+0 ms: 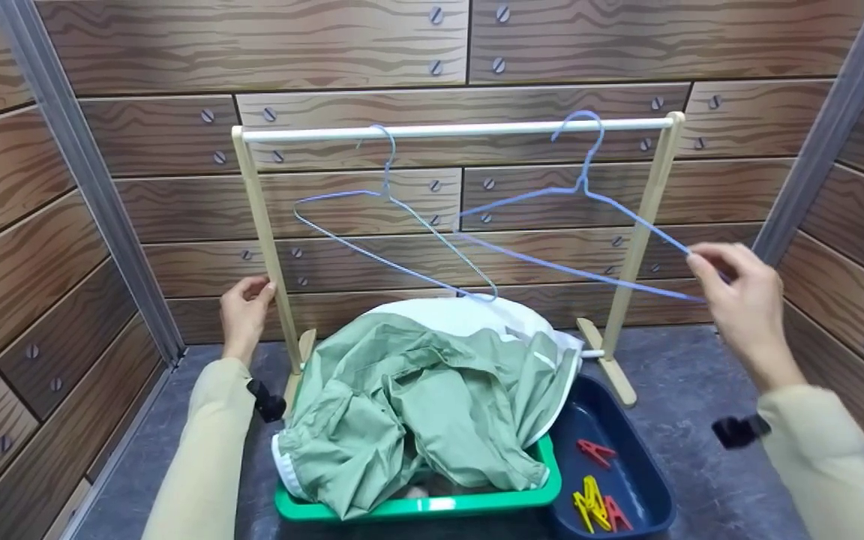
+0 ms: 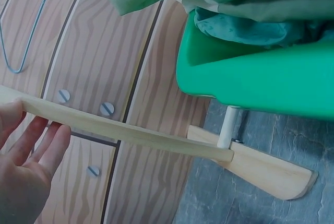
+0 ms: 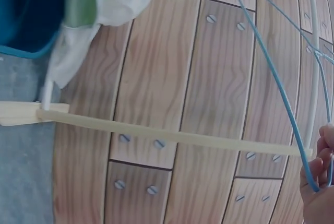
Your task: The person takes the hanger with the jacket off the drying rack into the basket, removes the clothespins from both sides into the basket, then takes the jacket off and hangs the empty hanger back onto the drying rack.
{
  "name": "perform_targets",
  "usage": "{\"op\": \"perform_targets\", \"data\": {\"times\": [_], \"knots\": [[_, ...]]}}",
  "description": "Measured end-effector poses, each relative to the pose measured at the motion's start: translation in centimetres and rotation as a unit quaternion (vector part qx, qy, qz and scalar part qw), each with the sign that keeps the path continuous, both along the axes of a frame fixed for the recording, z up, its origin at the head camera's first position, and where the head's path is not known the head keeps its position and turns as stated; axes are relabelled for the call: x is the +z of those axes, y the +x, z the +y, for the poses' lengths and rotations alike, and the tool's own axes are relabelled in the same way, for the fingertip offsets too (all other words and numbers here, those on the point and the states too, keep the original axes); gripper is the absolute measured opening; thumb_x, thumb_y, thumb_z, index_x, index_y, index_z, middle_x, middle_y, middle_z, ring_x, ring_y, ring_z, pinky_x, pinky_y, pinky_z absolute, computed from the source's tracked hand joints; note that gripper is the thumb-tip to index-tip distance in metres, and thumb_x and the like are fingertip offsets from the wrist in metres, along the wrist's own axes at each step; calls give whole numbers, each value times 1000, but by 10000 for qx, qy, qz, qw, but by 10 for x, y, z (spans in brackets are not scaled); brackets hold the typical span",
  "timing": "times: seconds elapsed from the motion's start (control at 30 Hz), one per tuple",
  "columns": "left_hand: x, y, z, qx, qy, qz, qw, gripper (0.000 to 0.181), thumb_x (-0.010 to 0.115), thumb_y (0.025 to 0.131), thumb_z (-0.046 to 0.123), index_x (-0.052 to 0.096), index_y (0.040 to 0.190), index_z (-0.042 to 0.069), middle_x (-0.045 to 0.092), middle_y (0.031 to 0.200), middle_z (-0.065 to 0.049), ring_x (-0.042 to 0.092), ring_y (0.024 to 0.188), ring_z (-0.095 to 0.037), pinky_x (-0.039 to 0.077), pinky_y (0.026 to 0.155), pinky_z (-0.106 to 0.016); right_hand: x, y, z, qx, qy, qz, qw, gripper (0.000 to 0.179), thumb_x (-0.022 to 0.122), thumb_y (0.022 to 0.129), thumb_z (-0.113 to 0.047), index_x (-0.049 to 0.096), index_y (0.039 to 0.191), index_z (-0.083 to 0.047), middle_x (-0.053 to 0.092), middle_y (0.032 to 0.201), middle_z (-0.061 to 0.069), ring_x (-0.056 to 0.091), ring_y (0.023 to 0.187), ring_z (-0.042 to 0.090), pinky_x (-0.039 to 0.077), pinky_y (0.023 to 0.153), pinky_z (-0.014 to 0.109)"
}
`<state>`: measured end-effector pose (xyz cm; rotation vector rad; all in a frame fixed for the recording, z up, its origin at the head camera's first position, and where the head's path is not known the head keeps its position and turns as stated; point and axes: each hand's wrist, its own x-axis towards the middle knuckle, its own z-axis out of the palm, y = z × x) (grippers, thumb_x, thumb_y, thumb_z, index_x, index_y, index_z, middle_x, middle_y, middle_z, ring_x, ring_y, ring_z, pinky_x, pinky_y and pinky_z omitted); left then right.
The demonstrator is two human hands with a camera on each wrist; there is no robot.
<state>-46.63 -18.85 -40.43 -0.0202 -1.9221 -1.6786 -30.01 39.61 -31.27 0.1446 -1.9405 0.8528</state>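
Observation:
My left hand (image 1: pixel 244 319) pinches the left wooden post (image 1: pixel 265 217) of a small clothes rack between thumb and fingers; the left wrist view shows the thumb on one side and the fingertips (image 2: pixel 61 132) on the other. With thumb and fingers, my right hand (image 1: pixel 743 300) holds the right end of a blue wire hanger (image 1: pixel 638 217), whose hook loops over the white rail (image 1: pixel 469 130). A second wire hanger (image 1: pixel 386 191) hangs further left, turned at an angle. Neither hanger carries clothing. Below, a light green garment (image 1: pixel 447 405) with white parts lies heaped in a green basket (image 1: pixel 432 506).
Right of the basket sits a dark blue tray (image 1: pixel 661 480) with red clothespins (image 1: pixel 595 452) and yellow clothespins (image 1: pixel 589 501). The rack's right foot (image 1: pixel 612 367) stands behind the tray. Wood-patterned walls (image 1: pixel 574 45) enclose the grey tabletop (image 1: pixel 702 420) on three sides.

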Motion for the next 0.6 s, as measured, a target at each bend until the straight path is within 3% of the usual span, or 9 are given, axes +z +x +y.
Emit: {"op": "perform_targets", "data": {"times": [0.27, 0.43, 0.6], "knots": [[3, -3, 2, 90, -72, -72, 9999, 18, 64, 87, 4, 65, 101, -7, 65, 95, -20, 60, 73, -11, 48, 60, -17, 28, -31, 2, 360, 78, -285, 9989, 18, 66, 88, -14, 70, 100, -2, 62, 85, 3, 50, 73, 7, 36, 65, 17], [2, -2, 1, 171, -275, -183, 9993, 18, 64, 87, 6, 66, 101, -6, 65, 96, -20, 55, 67, -1, 45, 59, -15, 31, -47, 11, 621, 0, -505, 9968, 20, 65, 88, -12, 69, 101, 3, 62, 86, 6, 51, 73, 8, 37, 63, 16], [1, -1, 0, 55, -81, -257, 9996, 19, 63, 89, 6, 65, 103, -5, 64, 99, -21, 62, 78, -18, 48, 59, -16, 27, -60, 11, 695, 191, -715, 9948, 19, 66, 88, -15, 70, 100, 0, 59, 84, 3, 49, 73, 7, 36, 64, 16]]}}
